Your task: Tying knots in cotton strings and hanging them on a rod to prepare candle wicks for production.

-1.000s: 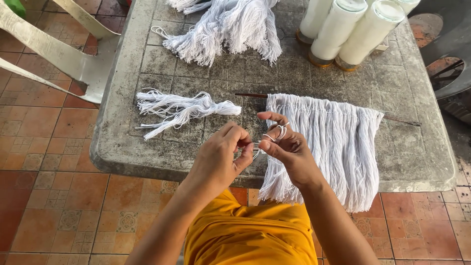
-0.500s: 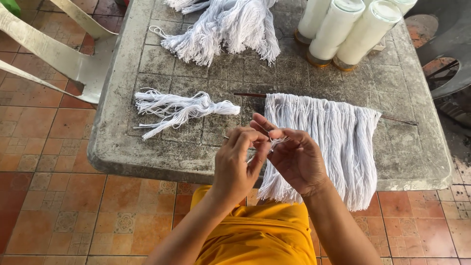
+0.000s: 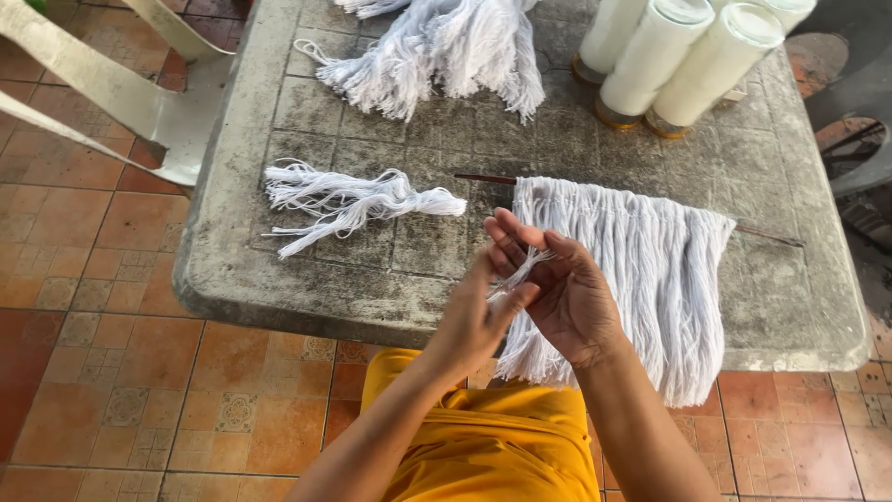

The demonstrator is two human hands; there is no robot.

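On the table point(image 3: 279, 279), a loose yarn bundle point(image 3: 353, 200) lies left of the stick-hung fringe point(image 3: 641, 260) (jars point(image 3: 669, 60) behind).

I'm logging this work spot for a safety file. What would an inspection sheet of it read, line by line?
Surface: grey stone table, stained, grid-scored.
Job's things: short white strands between left hand and right hand; white fringe on a thin stick, draped over the table's near edge.
Clutter: loose strand bundle; bigger white yarn heap; white cylinders at the far side.
Fingers: both hands pinch the strands.
Cables: nothing seen.
Surroundings: terracotta floor tiles; pale plastic chair at left.
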